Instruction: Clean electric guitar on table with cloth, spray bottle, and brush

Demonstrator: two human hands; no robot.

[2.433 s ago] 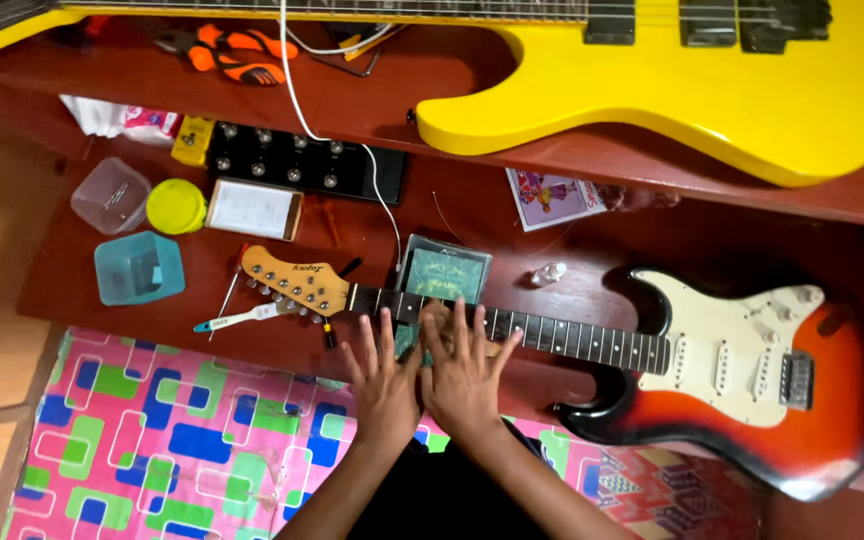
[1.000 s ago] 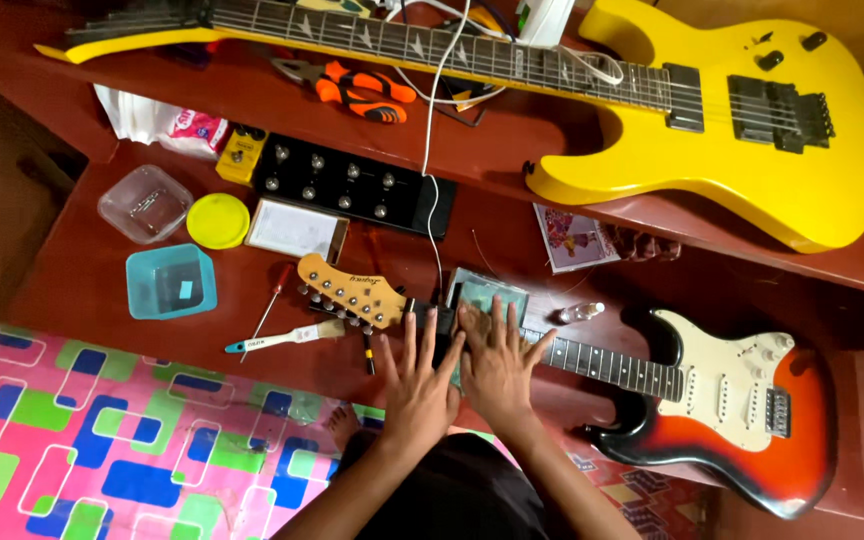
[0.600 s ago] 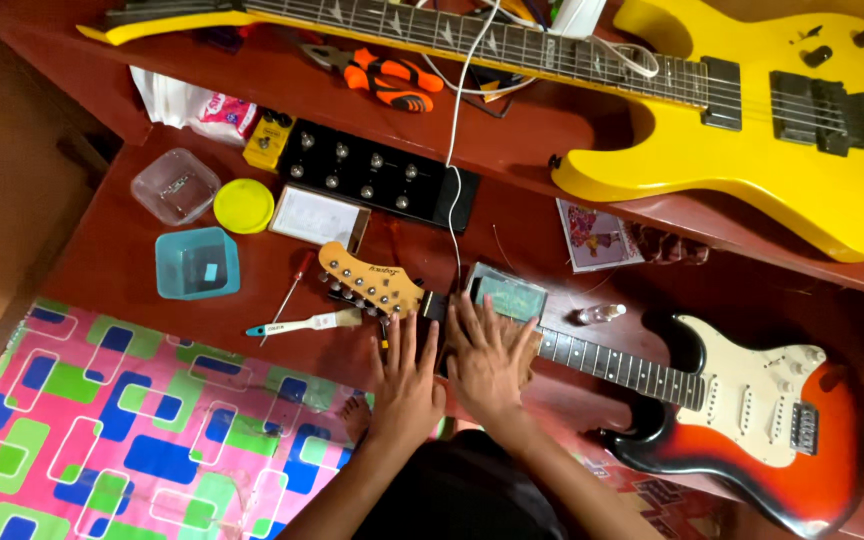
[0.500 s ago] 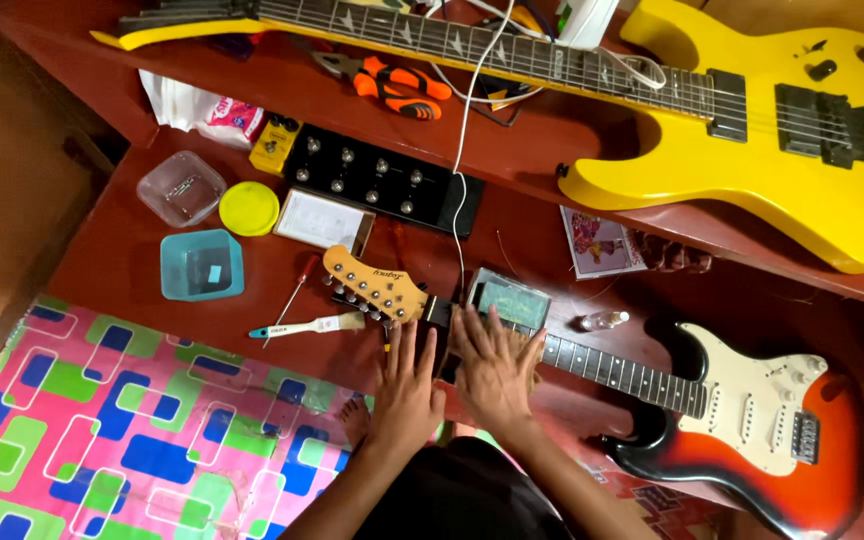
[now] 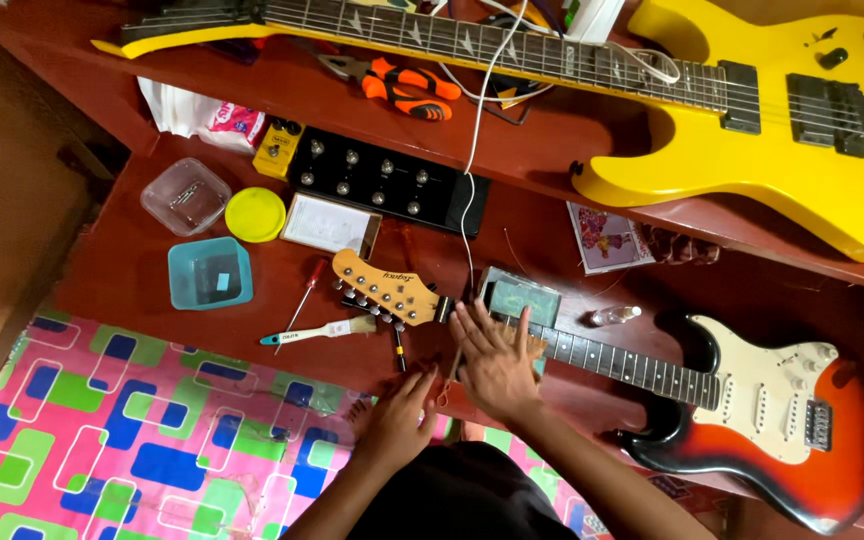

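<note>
While right hand (image 5: pixel 497 365) presses guitar neck (image 5: pixel 612 362) — pink-white packet (image 5: pixel 214 112) upper-left.

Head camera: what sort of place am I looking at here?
Probably a home guitar repair bench: a sunburst guitar lies under the right hand, a yellow guitar sits on the shelf, with orange pliers nearby.

Glossy sunburst guitar (image 5: pixel 752 420) with pale wooden headstock (image 5: pixel 387 290) lower right; polished reddish wooden table (image 5: pixel 122 270); clear plastic tub (image 5: pixel 185 195) upper left.
</note>
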